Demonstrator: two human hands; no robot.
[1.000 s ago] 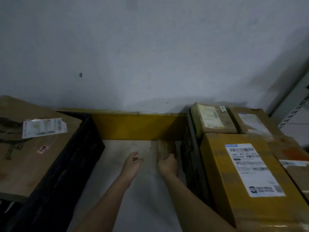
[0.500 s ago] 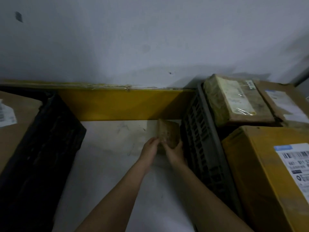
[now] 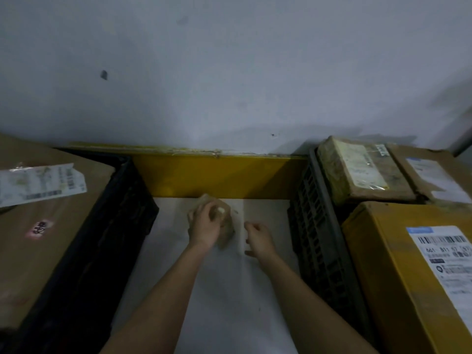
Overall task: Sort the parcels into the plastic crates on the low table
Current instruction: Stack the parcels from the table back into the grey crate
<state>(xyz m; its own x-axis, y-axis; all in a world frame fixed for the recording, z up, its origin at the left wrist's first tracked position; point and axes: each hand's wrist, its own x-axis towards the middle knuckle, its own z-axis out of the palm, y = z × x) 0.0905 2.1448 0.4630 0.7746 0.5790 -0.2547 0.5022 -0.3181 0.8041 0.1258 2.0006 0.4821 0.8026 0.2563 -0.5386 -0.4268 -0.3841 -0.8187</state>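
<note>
From the head camera, the left hand [image 3: 205,227] grips a small brown parcel [image 3: 226,232] over the white table surface [image 3: 229,297], the right hand [image 3: 259,238] just beside it with fingers loosely curled around nothing, and well right of the grip, past the grey crate [image 3: 319,238], a yellow box [image 3: 398,277] carries a barcoded label [image 3: 449,261] (digits read roughly "661 811 57", blurred).

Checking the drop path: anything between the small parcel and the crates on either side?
Both crates look full. The small brown parcel, held in the left hand, sits between the black crate, topped by a large carton, and the grey crate, packed with boxes.
</note>
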